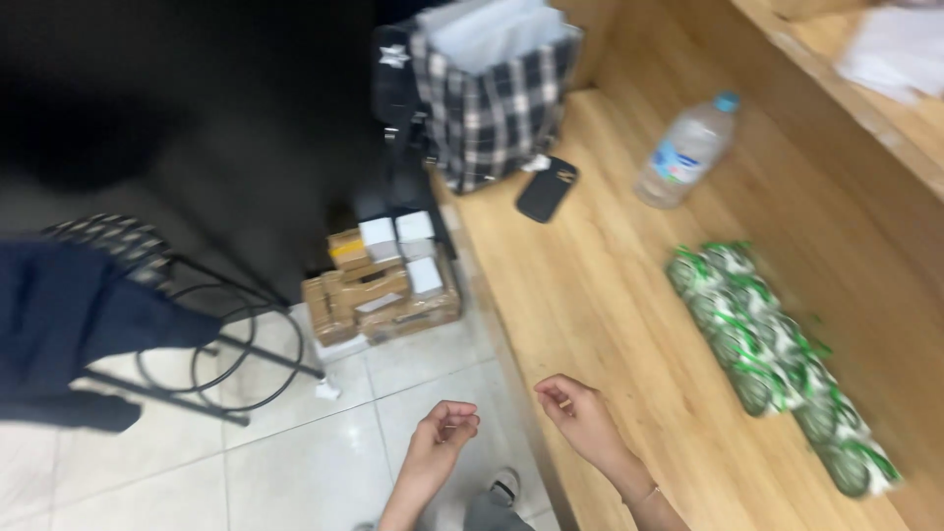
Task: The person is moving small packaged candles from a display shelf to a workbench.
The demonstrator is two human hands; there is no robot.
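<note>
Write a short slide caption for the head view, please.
Two empty hands, left and right, hover beside green packets.

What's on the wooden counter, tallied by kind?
Checked bag: 1
Phone: 1
Water bottle: 1
Row of green-and-white packs: 1, single packs too blurred to count
Total: 4
Both hands hold nothing.
</note>
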